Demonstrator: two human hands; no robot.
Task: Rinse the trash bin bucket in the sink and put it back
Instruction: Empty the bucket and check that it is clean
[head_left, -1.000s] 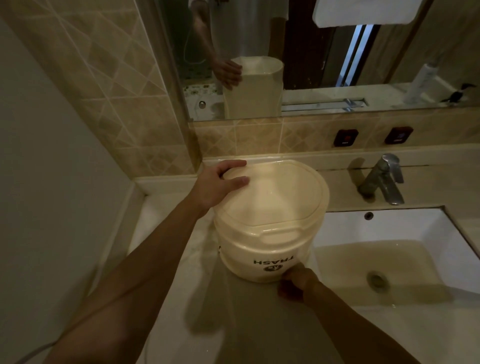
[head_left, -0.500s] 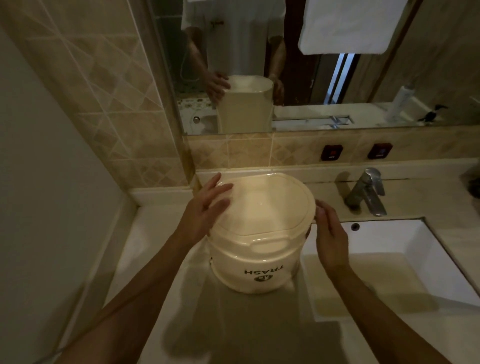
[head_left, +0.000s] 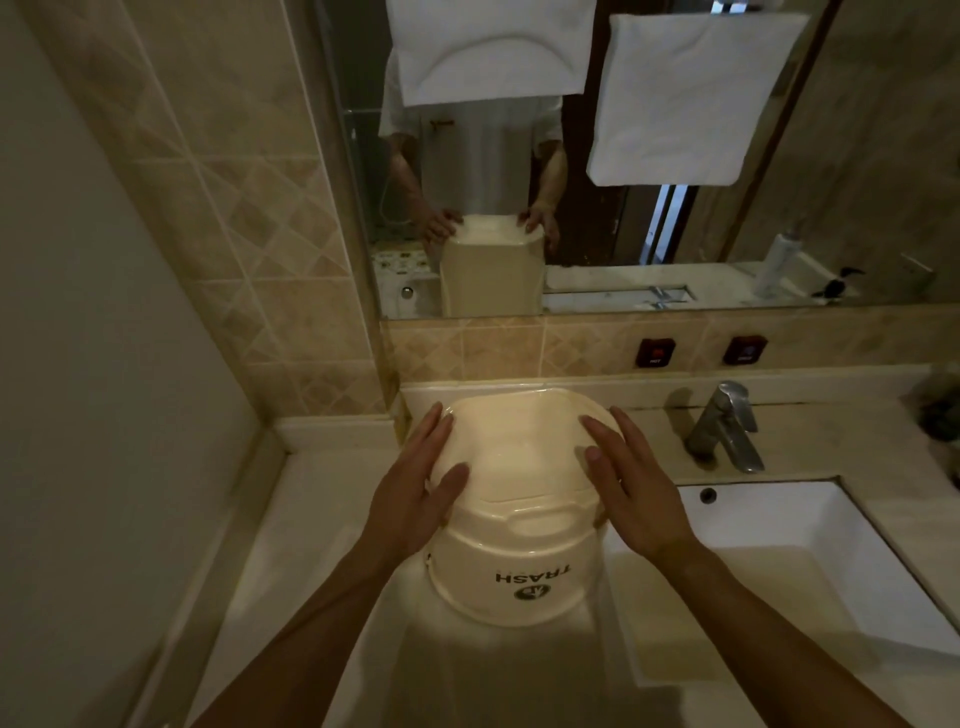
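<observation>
The cream trash bin (head_left: 511, 525) stood on the pale counter (head_left: 291, 545), just left of the white sink (head_left: 810, 561), with its lid on top and the word TRASH printed on the side facing the camera, reading upside down from this view. Both hands pressed against the lid from opposite sides. The left hand (head_left: 415, 499) lay flat along the lid's left edge, fingers stretched out and pointing away from the person, thumb resting on the lid's top. The right hand (head_left: 631, 488) mirrored it on the edge nearer the sink, fingers spread and open, palm against the rim. Neither hand was curled closed; each was spread wide and touching the bin, clasping it between them. Whether the bin was lifted or resting on the counter could not be told for certain.

The metal faucet (head_left: 724, 426) stood behind the sink, well to the right of the bin. Above the counter, the mirror (head_left: 623, 156) reflected the bin's far side with both hands on it, and a white towel (head_left: 691, 98) hanging beyond.
</observation>
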